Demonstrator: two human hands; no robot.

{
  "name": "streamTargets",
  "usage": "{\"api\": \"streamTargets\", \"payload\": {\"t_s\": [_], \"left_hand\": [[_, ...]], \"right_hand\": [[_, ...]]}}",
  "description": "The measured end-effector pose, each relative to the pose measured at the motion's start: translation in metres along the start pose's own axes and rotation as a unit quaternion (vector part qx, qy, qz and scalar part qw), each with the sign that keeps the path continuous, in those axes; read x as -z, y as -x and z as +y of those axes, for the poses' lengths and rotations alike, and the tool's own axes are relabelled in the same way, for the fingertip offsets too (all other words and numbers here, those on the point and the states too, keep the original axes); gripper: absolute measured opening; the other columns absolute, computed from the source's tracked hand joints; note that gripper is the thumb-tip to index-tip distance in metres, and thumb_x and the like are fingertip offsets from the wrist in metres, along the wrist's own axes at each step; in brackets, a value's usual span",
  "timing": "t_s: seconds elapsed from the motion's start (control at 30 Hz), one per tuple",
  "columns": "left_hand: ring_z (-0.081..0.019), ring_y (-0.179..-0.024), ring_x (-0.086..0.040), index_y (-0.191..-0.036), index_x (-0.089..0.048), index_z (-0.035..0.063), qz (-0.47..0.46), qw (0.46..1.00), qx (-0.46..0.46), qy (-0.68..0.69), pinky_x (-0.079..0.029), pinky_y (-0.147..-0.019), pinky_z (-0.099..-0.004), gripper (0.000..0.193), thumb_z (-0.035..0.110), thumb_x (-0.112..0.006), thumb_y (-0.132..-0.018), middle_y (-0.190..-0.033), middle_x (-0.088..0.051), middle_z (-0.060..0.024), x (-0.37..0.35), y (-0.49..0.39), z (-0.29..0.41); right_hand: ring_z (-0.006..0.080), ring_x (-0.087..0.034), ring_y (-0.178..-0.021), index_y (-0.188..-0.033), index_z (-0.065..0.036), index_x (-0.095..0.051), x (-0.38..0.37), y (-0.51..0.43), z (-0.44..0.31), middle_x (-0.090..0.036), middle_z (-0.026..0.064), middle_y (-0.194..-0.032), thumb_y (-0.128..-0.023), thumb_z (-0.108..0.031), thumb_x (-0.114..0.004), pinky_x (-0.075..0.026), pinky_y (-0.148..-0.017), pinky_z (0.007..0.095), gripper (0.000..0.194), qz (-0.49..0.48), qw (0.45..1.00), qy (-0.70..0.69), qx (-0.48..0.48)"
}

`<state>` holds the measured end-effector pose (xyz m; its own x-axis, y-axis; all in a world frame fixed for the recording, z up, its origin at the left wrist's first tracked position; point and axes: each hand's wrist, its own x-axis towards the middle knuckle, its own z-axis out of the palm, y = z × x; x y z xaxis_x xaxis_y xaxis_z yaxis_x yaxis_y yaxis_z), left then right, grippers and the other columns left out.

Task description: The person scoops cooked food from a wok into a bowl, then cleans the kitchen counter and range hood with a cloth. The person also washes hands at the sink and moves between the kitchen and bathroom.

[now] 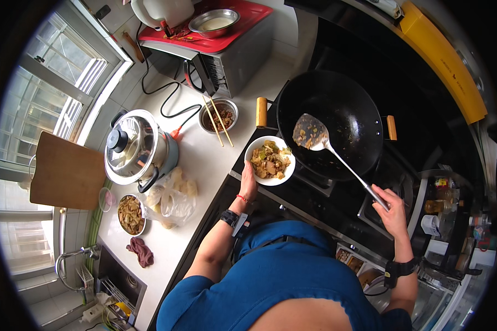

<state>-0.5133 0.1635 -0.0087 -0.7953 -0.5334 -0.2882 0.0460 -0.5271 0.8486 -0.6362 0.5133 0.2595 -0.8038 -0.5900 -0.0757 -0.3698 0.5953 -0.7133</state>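
Observation:
My left hand (249, 182) grips the side of a white bowl (290, 170) at the near left of the wok. Cooked food (271, 160) in pale, brown and green pieces fills the bowl. In my right hand (390, 209) is the handle of a metal wok spatula (344, 165). Its blade lies over the left part of a black wok (341, 95) and carries bits of food. Dark residue and a few scraps cling inside the wok, which has wooden handles (261, 112) on both sides.
Left on the counter are a lidded steel pot (138, 140), a plastic bag (174, 202), another bowl of food (131, 215) and a brown cloth (141, 251). Chopsticks (218, 122) rest across a metal bowl (232, 108). A microwave (248, 62) stands behind; a sink (122, 275) is lower left.

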Motion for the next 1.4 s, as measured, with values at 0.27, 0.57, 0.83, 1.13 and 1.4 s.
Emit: {"api": "streamTargets", "payload": {"t_s": [0.27,0.57,0.83,1.13,1.4], "left_hand": [[-0.0243,-0.125,-0.049,-0.144,-0.029,0.002,0.004,0.997,0.016,0.075,-0.043,-0.104,-0.0374,0.066,0.052,-0.03,-0.1,-0.142,-0.042,-0.0131,0.0,0.007,-0.003],[-0.026,-0.125,-0.05,-0.143,-0.03,0.0018,0.006,0.991,0.053,0.123,-0.043,-0.105,-0.0388,0.066,0.052,-0.029,-0.101,-0.139,-0.045,-0.0139,-0.004,0.015,-0.002],[-0.0289,-0.126,-0.048,-0.144,-0.03,0.0036,0.004,0.974,0.102,0.203,-0.038,-0.108,-0.0412,0.067,0.053,-0.028,-0.1,-0.141,-0.045,-0.0139,0.001,0.022,0.005],[-0.0292,-0.122,-0.052,-0.143,-0.028,0.0014,-0.034,0.99,0.071,0.117,-0.046,-0.102,-0.0408,0.068,0.054,-0.028,-0.1,-0.139,-0.045,-0.0172,0.007,0.033,0.031],[-0.0275,-0.122,-0.052,-0.143,-0.029,0.002,0.017,0.992,0.095,0.086,-0.045,-0.103,-0.0387,0.07,0.056,-0.027,-0.099,-0.138,-0.046,-0.0156,0.013,0.038,0.026]], "right_hand": [[0.0057,-0.048,-0.072,-0.127,0.001,-0.058,-0.015,0.036,0.006,-0.051,0.0002,-0.083,-0.08,0.008,-0.063,-0.039,-0.065,0.0182,0.048,-0.027,0.982,-0.157,-0.097],[0.0075,-0.048,-0.066,-0.123,-0.002,-0.062,-0.019,0.033,-0.019,-0.053,0.0033,-0.078,-0.077,0.01,-0.065,-0.039,-0.058,0.0207,0.047,0.059,0.998,-0.02,-0.018],[0.0102,-0.05,-0.066,-0.122,-0.004,-0.062,-0.016,0.028,-0.004,-0.054,0.0046,-0.077,-0.079,0.004,-0.065,-0.041,-0.061,0.0241,0.044,0.057,0.997,0.021,-0.044],[0.0009,-0.038,-0.046,-0.127,-0.003,-0.058,0.103,-0.033,0.016,-0.062,0.0022,-0.071,-0.09,-0.006,-0.054,-0.027,-0.041,0.016,0.037,-0.164,0.935,-0.135,-0.283],[0.0023,-0.038,-0.035,-0.106,0.003,-0.068,0.141,-0.143,-0.015,-0.059,0.0061,-0.057,-0.091,-0.011,-0.052,-0.025,-0.034,0.0166,0.026,-0.375,0.869,-0.008,-0.322]]}}
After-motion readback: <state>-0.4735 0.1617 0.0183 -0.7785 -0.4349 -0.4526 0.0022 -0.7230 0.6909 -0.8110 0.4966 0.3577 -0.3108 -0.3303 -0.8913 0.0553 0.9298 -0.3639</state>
